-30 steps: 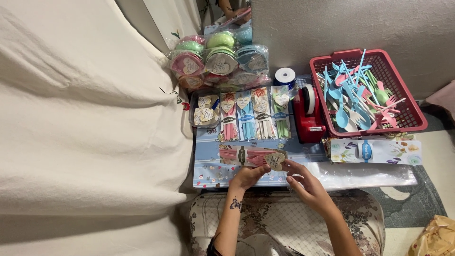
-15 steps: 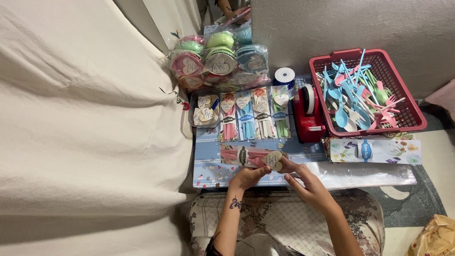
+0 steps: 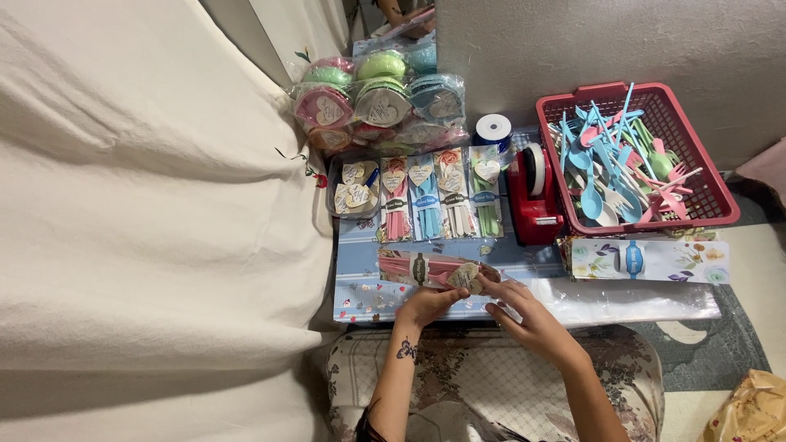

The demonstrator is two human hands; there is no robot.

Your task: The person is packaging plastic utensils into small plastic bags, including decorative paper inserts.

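A low blue board (image 3: 360, 282) with small printed motifs lies on the floor beside a bed draped in a cream sheet (image 3: 147, 213), with a grey wall behind. The red tape dispenser (image 3: 534, 196) stands near the middle of the board's far edge. Just right of the dispenser sits a red basket (image 3: 714, 184) filled with blue, pink, green and white plastic cutlery. Left of the dispenser, 4 narrow packs (image 3: 440, 195) of cutlery lie side by side, each with a heart tag, and further left is a small clear box (image 3: 354, 190) of heart tags. Behind the dispenser is a roll of blue ribbon (image 3: 493, 129), and beyond it a heap of wrapped pastel bowls (image 3: 381, 102). In front of the basket lies a floral card strip (image 3: 647, 259).

In front of the dispenser, a pink pack (image 3: 422, 268) lies across the board. The left hand (image 3: 430, 304) curls its fingers onto the pack's near edge. The right hand (image 3: 524, 315) pinches a round tag (image 3: 463, 277) against the pack's right end.
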